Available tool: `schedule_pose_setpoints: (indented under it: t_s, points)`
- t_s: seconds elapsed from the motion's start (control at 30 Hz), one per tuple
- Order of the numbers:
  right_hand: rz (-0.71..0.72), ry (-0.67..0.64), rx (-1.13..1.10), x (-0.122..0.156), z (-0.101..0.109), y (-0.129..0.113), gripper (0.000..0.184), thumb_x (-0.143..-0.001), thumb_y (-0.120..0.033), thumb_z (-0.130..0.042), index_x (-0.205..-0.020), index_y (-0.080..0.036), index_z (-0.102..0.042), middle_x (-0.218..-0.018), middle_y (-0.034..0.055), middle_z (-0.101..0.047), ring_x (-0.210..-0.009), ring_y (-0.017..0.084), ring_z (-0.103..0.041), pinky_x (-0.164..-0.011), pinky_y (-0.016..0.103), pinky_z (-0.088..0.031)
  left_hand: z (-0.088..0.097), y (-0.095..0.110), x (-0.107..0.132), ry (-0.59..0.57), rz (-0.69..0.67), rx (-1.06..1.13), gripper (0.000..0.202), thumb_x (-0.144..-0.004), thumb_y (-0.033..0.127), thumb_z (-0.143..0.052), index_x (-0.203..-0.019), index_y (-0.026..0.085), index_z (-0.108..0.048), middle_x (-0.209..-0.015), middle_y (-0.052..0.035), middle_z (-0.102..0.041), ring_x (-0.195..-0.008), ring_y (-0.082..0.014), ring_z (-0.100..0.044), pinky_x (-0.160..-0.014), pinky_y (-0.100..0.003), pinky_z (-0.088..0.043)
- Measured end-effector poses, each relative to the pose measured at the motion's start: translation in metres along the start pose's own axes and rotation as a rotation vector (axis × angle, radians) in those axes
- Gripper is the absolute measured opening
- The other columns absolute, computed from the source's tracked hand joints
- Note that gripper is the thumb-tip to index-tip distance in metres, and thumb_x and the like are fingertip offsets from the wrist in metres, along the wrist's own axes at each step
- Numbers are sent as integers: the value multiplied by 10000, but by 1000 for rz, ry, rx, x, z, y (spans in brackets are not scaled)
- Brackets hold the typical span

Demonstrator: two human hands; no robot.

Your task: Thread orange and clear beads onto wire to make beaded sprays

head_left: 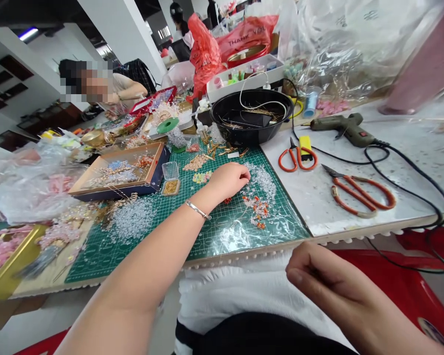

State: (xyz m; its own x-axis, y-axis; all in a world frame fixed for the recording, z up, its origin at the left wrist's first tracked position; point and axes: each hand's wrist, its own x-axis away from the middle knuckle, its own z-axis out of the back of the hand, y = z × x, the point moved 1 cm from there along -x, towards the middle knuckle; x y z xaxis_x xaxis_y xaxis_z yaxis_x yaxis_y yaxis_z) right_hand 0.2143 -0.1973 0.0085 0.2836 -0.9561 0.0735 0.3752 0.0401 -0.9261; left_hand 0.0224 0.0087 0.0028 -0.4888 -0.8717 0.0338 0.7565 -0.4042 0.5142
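"Largest first?"
"One green cutting mat (pixel 240 234) is lying before you; one black basin (pixel 240 134) is standing by its far edge."
"Hands?"
"Two: your left hand (pixel 231 178) is curling its fingers over the mat, your right hand (pixel 320 271) likewise by the near edge. Whether either is pinching anything, I cannot tell."
"Smaller?"
"Two orange-handled cutters (pixel 358 190) are lying rightward, two clear bead piles (pixel 262 181) are covering mat, one beside your left hand; one orange-and-clear cluster (pixel 259 211) is lying nearer you."

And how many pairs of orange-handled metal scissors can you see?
2. The smaller pair lies right of the green gridded cutting mat, by a yellow rectangular block; the larger pair lies farther right. Others may be hidden.
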Motion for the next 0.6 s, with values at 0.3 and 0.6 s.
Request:
schedule_pose_setpoints:
  t_s: [0.3,0.6]
  points:
    - [39,202,11,8,-2,0,277,-1022,-368,-501,-779,-245,-552,-636,-32,-495,-559,135,-468,-481,220,-430,38,39,85,311,58,821,65,-905,205,-667,-966,191,-648,-938,-38,-726,-809,-143,-705,-605,-219,-545]
    - [397,239,204,20,-9,-39,181,-880,-160,-544,-721,-246,-534,-513,-61,-526,-382,92,-480,-358,174,-401,-19,102,189,49,376,1433,139,-816,158,-816,-843,150,-679,-810,-19,-767,-701,-98,-734,-676,-185,-590]
